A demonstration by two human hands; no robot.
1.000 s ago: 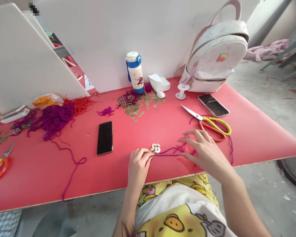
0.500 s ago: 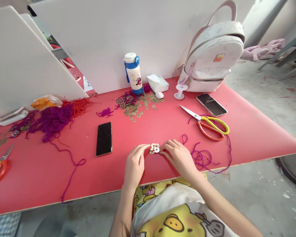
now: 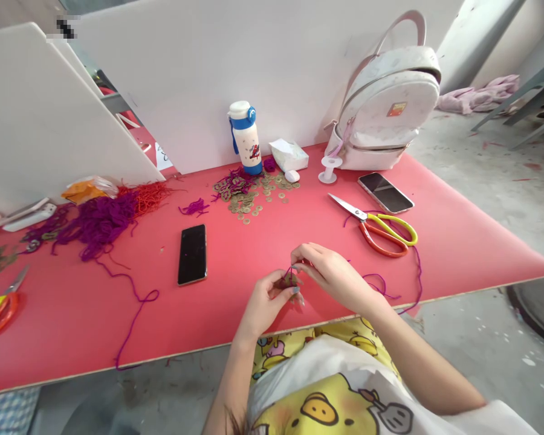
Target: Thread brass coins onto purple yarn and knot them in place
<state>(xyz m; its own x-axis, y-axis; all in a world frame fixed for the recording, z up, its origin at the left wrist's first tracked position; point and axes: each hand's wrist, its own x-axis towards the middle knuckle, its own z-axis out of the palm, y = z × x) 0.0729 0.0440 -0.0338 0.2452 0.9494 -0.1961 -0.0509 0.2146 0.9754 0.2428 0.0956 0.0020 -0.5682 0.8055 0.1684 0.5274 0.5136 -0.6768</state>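
My left hand (image 3: 268,301) grips a small cluster of brass coins (image 3: 288,280) bound with purple yarn, just above the table near its front edge. Thumb and fingers cover most of the cluster. Over it, my right hand (image 3: 321,267) pinches a strand of purple yarn (image 3: 291,273) that rises from the coins. Loose loops of the purple yarn (image 3: 376,279) lie to the right, partly hidden behind my right forearm. Scissors (image 3: 375,227) with one red and one yellow handle lie beyond my right hand. A black phone (image 3: 193,254) lies left of my hands.
Loose coins (image 3: 247,205) and knotted yarn lie before a water bottle (image 3: 246,138). A tissue pack (image 3: 289,154), a white spool (image 3: 329,170), a second phone (image 3: 385,193) and a backpack (image 3: 385,109) stand or lie at the back right. Purple yarn (image 3: 100,220) and more scissors (image 3: 0,309) are at left.
The coin cluster, held flat between both hands before, is now in my left hand alone. My right hand has come up over it and draws a yarn strand upward.
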